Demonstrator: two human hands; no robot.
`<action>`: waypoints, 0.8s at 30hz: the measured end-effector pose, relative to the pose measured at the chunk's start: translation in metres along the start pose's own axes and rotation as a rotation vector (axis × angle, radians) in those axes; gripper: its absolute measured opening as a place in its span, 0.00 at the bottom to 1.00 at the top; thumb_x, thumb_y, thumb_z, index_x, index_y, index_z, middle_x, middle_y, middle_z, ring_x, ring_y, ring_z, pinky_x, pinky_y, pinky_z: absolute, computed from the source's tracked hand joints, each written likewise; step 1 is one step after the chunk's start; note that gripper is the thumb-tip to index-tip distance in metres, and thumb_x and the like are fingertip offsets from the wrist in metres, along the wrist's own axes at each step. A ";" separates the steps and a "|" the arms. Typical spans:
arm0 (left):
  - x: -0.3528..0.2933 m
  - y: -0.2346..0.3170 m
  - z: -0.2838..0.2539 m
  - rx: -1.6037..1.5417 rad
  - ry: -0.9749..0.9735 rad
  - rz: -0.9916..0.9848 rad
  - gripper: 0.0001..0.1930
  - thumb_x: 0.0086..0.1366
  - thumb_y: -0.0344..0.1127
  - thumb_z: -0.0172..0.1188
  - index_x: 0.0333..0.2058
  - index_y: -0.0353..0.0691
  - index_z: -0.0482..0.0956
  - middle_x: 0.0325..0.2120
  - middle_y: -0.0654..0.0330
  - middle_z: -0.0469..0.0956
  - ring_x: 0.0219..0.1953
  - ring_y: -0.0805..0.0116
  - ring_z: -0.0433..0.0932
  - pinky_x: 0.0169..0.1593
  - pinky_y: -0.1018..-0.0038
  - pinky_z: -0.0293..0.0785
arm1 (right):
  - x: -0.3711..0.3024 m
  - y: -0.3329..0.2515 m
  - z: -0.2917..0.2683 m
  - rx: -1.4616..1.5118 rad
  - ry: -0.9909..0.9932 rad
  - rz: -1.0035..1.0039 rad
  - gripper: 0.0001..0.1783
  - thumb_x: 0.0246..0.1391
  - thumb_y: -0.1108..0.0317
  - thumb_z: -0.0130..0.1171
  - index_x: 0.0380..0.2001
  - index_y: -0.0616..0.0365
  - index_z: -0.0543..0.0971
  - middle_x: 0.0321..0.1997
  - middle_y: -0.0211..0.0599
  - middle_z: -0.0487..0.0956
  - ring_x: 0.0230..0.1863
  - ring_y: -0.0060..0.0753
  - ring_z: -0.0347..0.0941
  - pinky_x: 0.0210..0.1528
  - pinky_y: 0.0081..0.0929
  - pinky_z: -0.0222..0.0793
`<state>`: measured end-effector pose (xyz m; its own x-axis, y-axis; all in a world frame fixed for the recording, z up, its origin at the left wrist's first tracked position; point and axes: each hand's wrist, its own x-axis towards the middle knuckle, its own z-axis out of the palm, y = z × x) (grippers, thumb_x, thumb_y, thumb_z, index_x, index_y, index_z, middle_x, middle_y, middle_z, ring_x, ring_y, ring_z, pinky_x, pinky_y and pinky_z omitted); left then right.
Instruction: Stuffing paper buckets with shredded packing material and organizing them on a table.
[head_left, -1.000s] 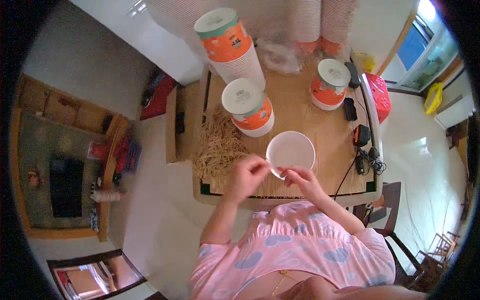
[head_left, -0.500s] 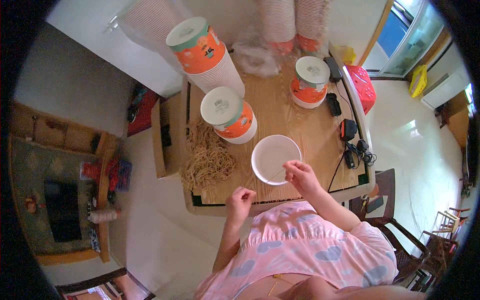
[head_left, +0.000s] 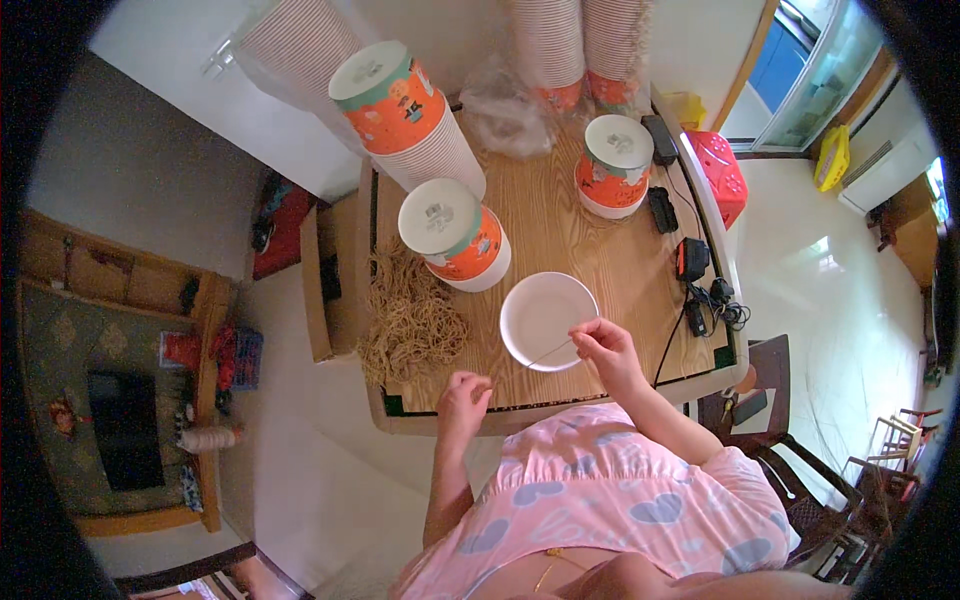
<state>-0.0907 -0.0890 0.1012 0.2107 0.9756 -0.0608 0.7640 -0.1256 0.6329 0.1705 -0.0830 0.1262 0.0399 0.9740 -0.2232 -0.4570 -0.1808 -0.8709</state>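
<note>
A white paper bowl (head_left: 535, 312) stands upright at the table's near side. Over its right rim my right hand (head_left: 607, 352) pinches the end of a thin strand (head_left: 548, 354), which slants down to the left across the bowl's near rim. My left hand (head_left: 463, 402) is closed by the table's near edge, left of the bowl. Whether its fingertips hold the strand's other end is too fine to make out. Beyond the left hand lies a tangled heap of brown twine (head_left: 410, 325).
Upside-down orange and green paper bowls form a tall stack (head_left: 405, 110), a shorter stack (head_left: 455, 240) and another stack (head_left: 613, 168). Black chargers and cables (head_left: 692, 262) line the table's right side. Bagged bowl stacks (head_left: 550, 50) stand behind; a red stool (head_left: 718, 178) is to the right.
My left hand has shifted slightly left and up, its fingers more curled. The right hand has moved a little right and down, still pinching the strand. The view has tilted slightly.
</note>
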 end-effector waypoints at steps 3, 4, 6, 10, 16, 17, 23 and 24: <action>0.023 0.051 -0.009 -0.231 0.096 0.243 0.21 0.46 0.29 0.65 0.42 0.39 0.73 0.40 0.57 0.72 0.41 0.63 0.73 0.48 0.70 0.68 | -0.003 0.002 0.005 -0.100 -0.032 -0.085 0.06 0.51 0.70 0.57 0.30 0.61 0.75 0.29 0.27 0.75 0.29 0.16 0.67 0.31 0.14 0.63; 0.027 0.060 -0.003 -0.389 0.012 0.248 0.24 0.47 0.29 0.65 0.46 0.38 0.70 0.41 0.56 0.71 0.42 0.64 0.73 0.50 0.70 0.67 | -0.007 0.004 0.008 -0.096 -0.035 -0.081 0.06 0.51 0.70 0.57 0.30 0.61 0.75 0.29 0.27 0.75 0.29 0.16 0.67 0.31 0.14 0.63; 0.034 0.080 0.014 -0.749 -0.153 0.202 0.27 0.49 0.28 0.64 0.50 0.38 0.67 0.42 0.57 0.71 0.43 0.68 0.72 0.50 0.71 0.66 | -0.010 0.008 0.012 -0.171 -0.086 -0.066 0.06 0.51 0.71 0.57 0.30 0.63 0.75 0.30 0.28 0.74 0.30 0.17 0.67 0.33 0.14 0.63; 0.041 0.096 0.036 -1.066 -0.238 0.004 0.21 0.54 0.29 0.62 0.47 0.38 0.68 0.30 0.66 0.71 0.33 0.81 0.71 0.36 0.84 0.67 | -0.014 0.007 0.015 -0.142 -0.027 -0.118 0.05 0.51 0.71 0.58 0.29 0.62 0.75 0.28 0.25 0.73 0.30 0.14 0.66 0.32 0.13 0.62; 0.039 0.098 0.046 -0.897 -0.106 0.007 0.08 0.56 0.30 0.61 0.34 0.36 0.75 0.20 0.71 0.73 0.22 0.87 0.68 0.23 0.87 0.61 | -0.017 0.015 -0.002 -0.187 -0.022 -0.080 0.04 0.51 0.72 0.57 0.29 0.61 0.75 0.27 0.24 0.73 0.30 0.14 0.66 0.32 0.13 0.62; 0.039 0.100 0.046 -0.940 -0.058 0.006 0.05 0.56 0.29 0.60 0.31 0.36 0.77 0.20 0.70 0.74 0.21 0.87 0.68 0.22 0.87 0.61 | -0.017 0.015 -0.003 -0.185 -0.018 -0.081 0.04 0.51 0.72 0.57 0.29 0.61 0.75 0.27 0.24 0.73 0.30 0.14 0.66 0.32 0.13 0.62; 0.035 0.096 0.044 -0.809 -0.062 -0.041 0.02 0.56 0.28 0.59 0.27 0.36 0.78 0.18 0.71 0.74 0.20 0.87 0.67 0.22 0.87 0.62 | -0.013 0.012 -0.011 -0.137 0.028 -0.055 0.02 0.51 0.75 0.55 0.30 0.61 0.74 0.29 0.25 0.73 0.34 0.14 0.68 0.38 0.13 0.63; 0.035 0.095 0.044 -0.808 -0.061 -0.043 0.02 0.56 0.28 0.59 0.27 0.36 0.78 0.18 0.71 0.74 0.20 0.87 0.67 0.22 0.87 0.62 | -0.010 0.011 -0.016 -0.105 0.064 -0.059 0.03 0.51 0.75 0.55 0.30 0.61 0.74 0.29 0.25 0.73 0.34 0.14 0.68 0.39 0.14 0.63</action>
<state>0.0158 -0.0743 0.1253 0.2423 0.9622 -0.1248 0.1010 0.1029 0.9896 0.1789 -0.0971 0.1117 0.1222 0.9732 -0.1947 -0.3570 -0.1400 -0.9236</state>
